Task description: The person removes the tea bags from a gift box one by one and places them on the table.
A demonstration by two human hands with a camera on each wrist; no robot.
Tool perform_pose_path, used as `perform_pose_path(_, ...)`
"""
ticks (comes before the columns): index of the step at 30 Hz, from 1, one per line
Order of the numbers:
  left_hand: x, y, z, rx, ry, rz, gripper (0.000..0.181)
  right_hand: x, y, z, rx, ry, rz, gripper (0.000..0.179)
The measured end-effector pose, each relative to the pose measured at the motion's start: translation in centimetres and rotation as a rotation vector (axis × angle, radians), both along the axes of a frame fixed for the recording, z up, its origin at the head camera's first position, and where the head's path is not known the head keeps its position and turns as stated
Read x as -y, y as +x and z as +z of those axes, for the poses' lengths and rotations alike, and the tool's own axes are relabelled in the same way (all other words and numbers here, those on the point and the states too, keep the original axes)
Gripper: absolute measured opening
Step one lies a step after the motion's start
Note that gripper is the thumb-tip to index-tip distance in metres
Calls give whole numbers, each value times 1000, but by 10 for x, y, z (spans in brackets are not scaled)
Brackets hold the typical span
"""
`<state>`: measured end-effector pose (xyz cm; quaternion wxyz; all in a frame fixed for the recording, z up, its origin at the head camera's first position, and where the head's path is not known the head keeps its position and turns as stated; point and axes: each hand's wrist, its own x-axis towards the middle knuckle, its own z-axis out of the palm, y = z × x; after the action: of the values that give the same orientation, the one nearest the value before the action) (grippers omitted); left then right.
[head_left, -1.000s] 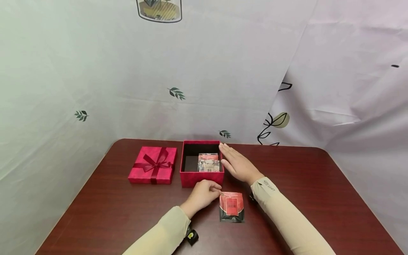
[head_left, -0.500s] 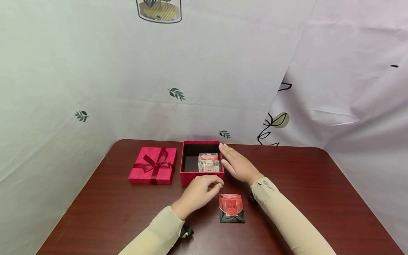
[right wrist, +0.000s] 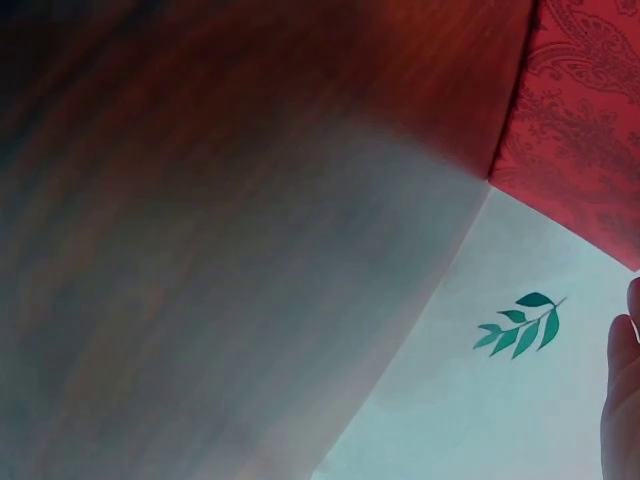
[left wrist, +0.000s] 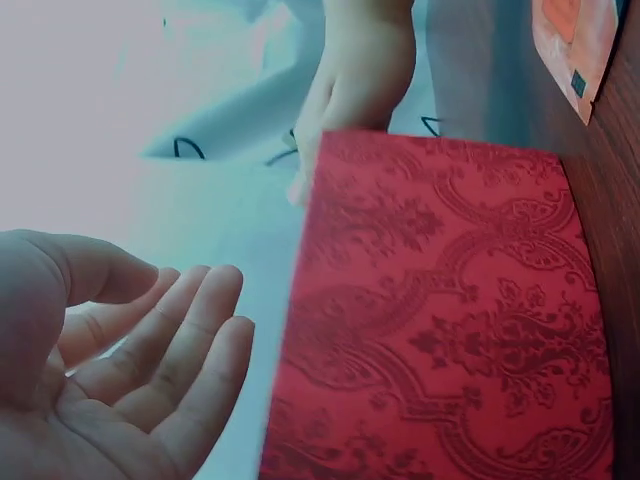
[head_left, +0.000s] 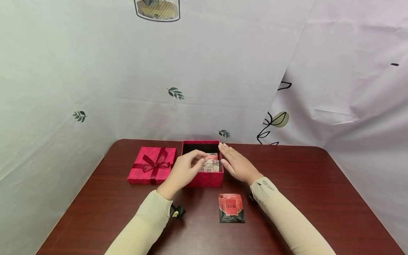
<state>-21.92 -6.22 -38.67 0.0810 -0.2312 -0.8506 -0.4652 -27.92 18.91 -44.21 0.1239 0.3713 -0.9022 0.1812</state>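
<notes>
A lidless red patterned gift box (head_left: 206,180) stands near the back of the table, with several small printed packets (head_left: 213,166) in its right part. Above the box's left front edge is my left hand (head_left: 183,170), fingers loosely bent and holding nothing. In the left wrist view, that hand (left wrist: 130,375) is apart from the box wall (left wrist: 450,310). My right hand (head_left: 237,164) rests with straight fingers along the box's right edge. A red and black sachet (head_left: 231,209) lies flat on the table in front of the box.
To the left of the box lies its red lid (head_left: 138,175) with a dark ribbon bow (head_left: 155,164). The brown wooden table (head_left: 302,187) ends at a pale printed curtain (head_left: 204,71) behind the box.
My left hand has left the sachet's top corner and moved up and left to above the box. The right hand stays at the box edge. The sachet remains on the table.
</notes>
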Motion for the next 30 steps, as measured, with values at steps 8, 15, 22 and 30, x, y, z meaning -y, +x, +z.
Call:
perform_pose_path(8,-3,-27,-9,155,-26,97,23,0,0,1,11,-1,-3,58)
perform_pose_path(15,-10,-42,-9,258,-63,113,30,0,-1,0,8,0,-1,57)
perform_pose_path(22,-15,-50,-14,295,-166,153,33,0,-1,-1,4,-4,1,57)
perform_pose_path(30,-19,-56,-19,313,-249,157,35,0,1,1,13,2,-4,59)
